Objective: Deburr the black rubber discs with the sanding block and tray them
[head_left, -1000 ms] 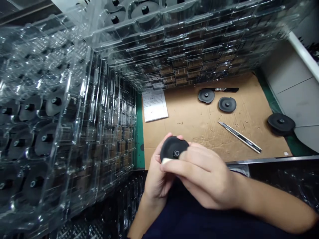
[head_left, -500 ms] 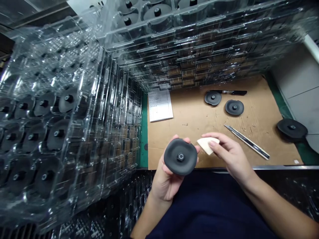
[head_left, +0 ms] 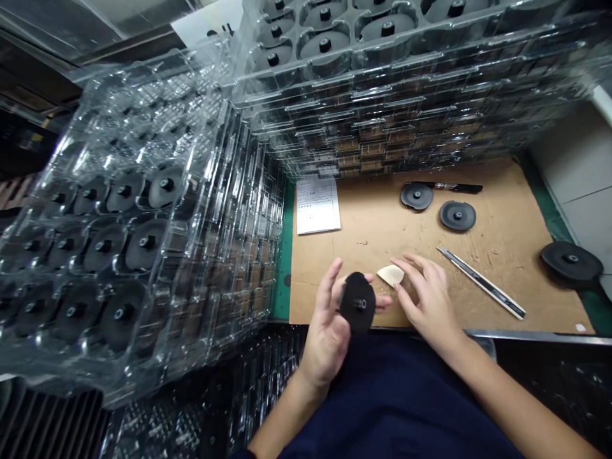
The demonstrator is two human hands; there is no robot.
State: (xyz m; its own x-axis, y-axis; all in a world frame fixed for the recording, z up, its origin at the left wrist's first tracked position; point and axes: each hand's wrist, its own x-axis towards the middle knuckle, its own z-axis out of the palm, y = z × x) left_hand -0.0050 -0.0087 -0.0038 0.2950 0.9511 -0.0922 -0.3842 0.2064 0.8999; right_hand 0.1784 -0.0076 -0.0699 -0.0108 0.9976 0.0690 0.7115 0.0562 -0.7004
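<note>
My left hand [head_left: 327, 335] holds a black round disc [head_left: 357, 303] with a short stud at its centre. The disc is tilted, its face turned to the right, and some fingers show behind it. Just to the right, my right hand [head_left: 428, 296] pinches the edge of a cream wedge-shaped pad [head_left: 391, 275] between thumb and fingertips. A small gap lies between pad and disc. To the right of this hand, a utility knife [head_left: 480, 282] lies on the cardboard sheet [head_left: 363, 255].
Two black discs [head_left: 458, 215] and a black marker [head_left: 456, 187] lie towards the back. Another dark disc [head_left: 571, 260] sits at the right edge. Printed paper [head_left: 318, 207] is at the back left. Stacked clear trays [head_left: 191, 255] of discs rise at left, more trays [head_left: 382, 95] behind.
My left hand has turned the disc from face-up to steeply tilted, and its fingers have spread. My right hand has shifted its grip to the edge of the pad. The view has swung slightly left.
</note>
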